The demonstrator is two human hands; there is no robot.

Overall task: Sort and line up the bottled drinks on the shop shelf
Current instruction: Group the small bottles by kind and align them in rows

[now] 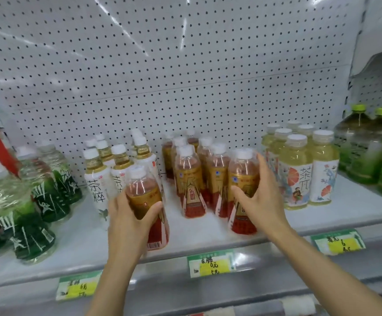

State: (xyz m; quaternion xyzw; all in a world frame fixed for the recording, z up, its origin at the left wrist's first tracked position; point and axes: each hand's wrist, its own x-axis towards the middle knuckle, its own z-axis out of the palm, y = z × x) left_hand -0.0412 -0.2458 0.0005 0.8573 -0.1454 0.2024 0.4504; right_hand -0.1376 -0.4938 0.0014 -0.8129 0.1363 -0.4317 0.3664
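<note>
Red-and-gold bottle point(147, 201) in my left hand point(128, 221), fingers and thumb wrapped round its middle. It leans a little and sits near the shelf's front lip, just in front of the white-label tea bottles point(98, 179), so it is out of place; its own kind stands to the right. I hold it at the waist because that seems the surest place to lift or slide it without tipping.

My right hand point(259, 201) curls round a second red-and-gold bottle point(242, 192), the front one at the right side of the red group point(193, 176). Thumb on the label face, fingers behind it. It stands upright on the shelf point(208, 233). I judge this hand is steadying or nudging that bottle to square up the front row.

Between my two bottles there is a bare strip of shelf floor; probably the gap where the stray one belongs.

Outward: pale yellow bottles with picture labels point(304, 169) just right of my right hand, close-packed and tidy. Big green-capped bottles point(365, 147) at the far right. Green-label water bottles point(32, 199) on the left, standing loosely, some tilted by the lens or for real, I cannot tell. Pegboard back wall point(185, 65). Price tags point(211, 263) on the shelf's front edge, handwriting blurred.

Risk: the neighbours stand close and could topple.
</note>
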